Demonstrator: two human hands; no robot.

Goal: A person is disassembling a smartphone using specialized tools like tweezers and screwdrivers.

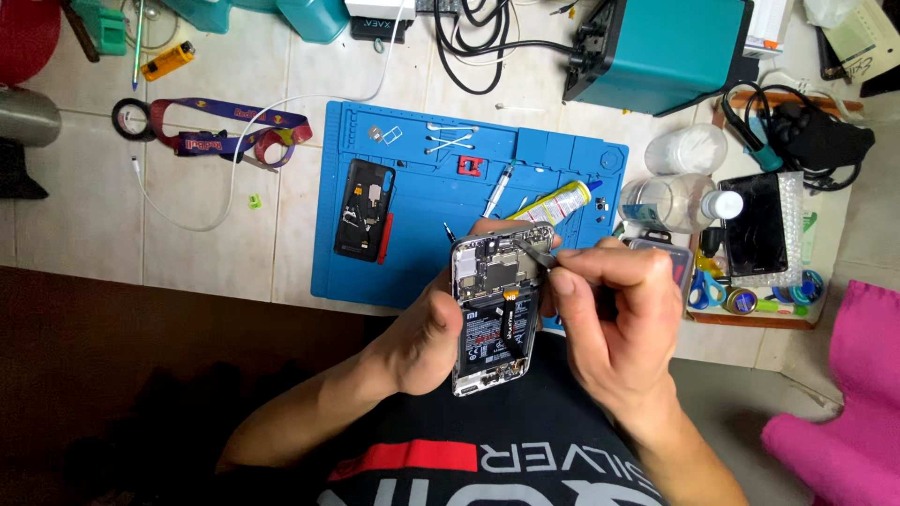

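Head view: left hand (422,342) grips an opened black smartphone with exposed battery (495,309) above the blue rectangular silicone mat (412,253); right hand (614,314) pinches slim metal tweezers (534,251), tips hard to make out.

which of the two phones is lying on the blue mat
The black back cover piece lies on the blue mat; the opened phone is held up in hand.
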